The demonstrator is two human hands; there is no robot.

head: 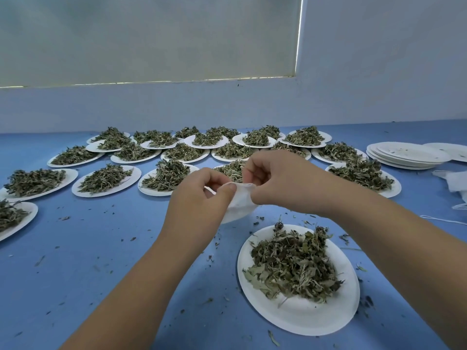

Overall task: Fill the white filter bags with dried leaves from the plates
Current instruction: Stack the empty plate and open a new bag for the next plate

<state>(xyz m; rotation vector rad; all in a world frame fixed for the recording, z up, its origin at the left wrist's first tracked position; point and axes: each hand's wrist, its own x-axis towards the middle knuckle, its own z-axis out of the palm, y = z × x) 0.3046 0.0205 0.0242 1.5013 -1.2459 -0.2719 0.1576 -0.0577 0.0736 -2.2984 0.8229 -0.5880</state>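
A white filter bag (238, 202) hangs between both hands above the blue table. My left hand (199, 198) pinches its top edge on the left side. My right hand (278, 181) pinches the same edge on the right side. Just below and to the right lies a white paper plate (303, 314) with a heap of dried leaves (293, 263). Whether anything is inside the bag cannot be told.
Several more paper plates heaped with dried leaves (166, 175) spread across the far half of the blue table (101, 261). A stack of empty plates (406, 156) sits at the far right, with white bags and strings (454, 183) beside it. Leaf crumbs lie scattered around.
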